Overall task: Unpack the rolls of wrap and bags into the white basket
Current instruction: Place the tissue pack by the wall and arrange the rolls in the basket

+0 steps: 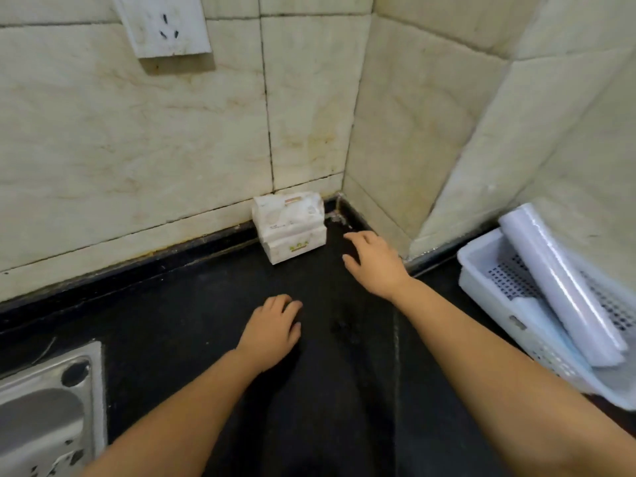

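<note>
A white perforated basket [488, 287] stands on the black counter at the right. A long roll of clear wrap [557, 280] lies slanted in it, with flatter white and pale blue packs beside the roll. Two stacked white tissue packs [290, 228] stand in the back corner against the tiled wall. My right hand [375, 263] hovers just right of the tissue packs, fingers spread, holding nothing. My left hand [272, 328] rests palm down on the counter in the middle, fingers curled loosely and empty.
A steel sink [44, 407] is set into the counter at the lower left. A wall socket [163, 24] hangs on the tiles at the upper left. Tiled walls meet in a corner behind the tissue packs. The black counter [192, 304] spans the foreground.
</note>
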